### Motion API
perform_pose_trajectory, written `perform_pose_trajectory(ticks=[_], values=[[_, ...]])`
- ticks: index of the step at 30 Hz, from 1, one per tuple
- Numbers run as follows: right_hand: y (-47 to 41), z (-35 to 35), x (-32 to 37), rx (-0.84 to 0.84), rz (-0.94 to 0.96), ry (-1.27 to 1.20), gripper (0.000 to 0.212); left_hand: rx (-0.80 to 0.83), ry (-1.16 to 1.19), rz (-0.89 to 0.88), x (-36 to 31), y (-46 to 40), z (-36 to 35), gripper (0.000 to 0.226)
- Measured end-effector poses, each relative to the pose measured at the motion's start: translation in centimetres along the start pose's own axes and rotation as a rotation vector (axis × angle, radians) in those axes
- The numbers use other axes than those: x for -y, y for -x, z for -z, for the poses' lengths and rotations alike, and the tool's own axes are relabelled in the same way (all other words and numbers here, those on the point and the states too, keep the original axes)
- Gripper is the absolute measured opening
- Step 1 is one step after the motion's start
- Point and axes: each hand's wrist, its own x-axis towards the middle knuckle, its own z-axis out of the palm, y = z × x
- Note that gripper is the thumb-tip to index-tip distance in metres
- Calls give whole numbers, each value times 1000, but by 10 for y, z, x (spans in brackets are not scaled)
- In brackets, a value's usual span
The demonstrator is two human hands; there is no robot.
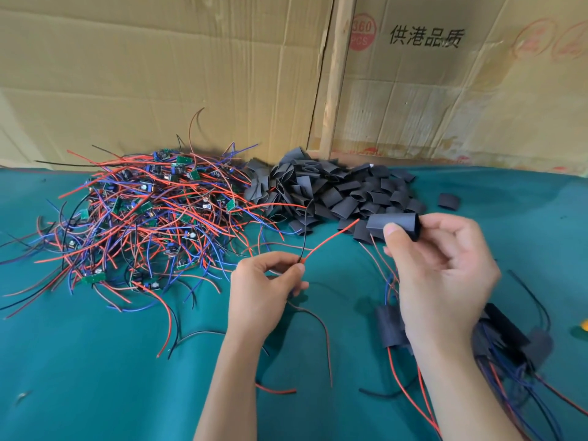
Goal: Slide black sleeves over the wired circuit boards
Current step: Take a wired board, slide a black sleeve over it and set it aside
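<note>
Sleeve lies roughly left-right | right hand pinches | opening perhaps rightward

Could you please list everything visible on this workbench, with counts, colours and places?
Tangled heap of green circuit boards with red, blue and black wires: one heap, too many to count, left on the cloth.
Pile of short black sleeve tubes: one pile, uncounted, centre back.
Stray black sleeve: one, right of the pile.
Held black sleeve: one, in the right hand.
Held red and black wire pair: one, pinched by the left hand.
Sleeved boards with wires: several, black, lower right.
Teal cloth: one, covering the table.
Brown cardboard sheets: behind the table.
Left hand: pinches the wires.
Right hand: grips the sleeve.
</note>
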Motion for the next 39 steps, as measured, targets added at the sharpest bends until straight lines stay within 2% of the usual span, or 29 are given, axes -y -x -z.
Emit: perform_pose_trajectory(ticks=[12,21,30,32,39], values=[[2,-2,2,25,96,108,27,22,-135,-17,-4,4,-1,19],[-1,2,-3,-1,77,152,26,-4,-76,-11,-4,3,0,14],[2,-1,-4,79,31,171,25,44,-59,-36,-3,3,0,16],[2,-1,-8,98,-21,172,24,102,-54,-49,-4,4,-1,21],[4,-5,-19,111,-209,44,22,324,-20,-61,-8,9,-4,61]])
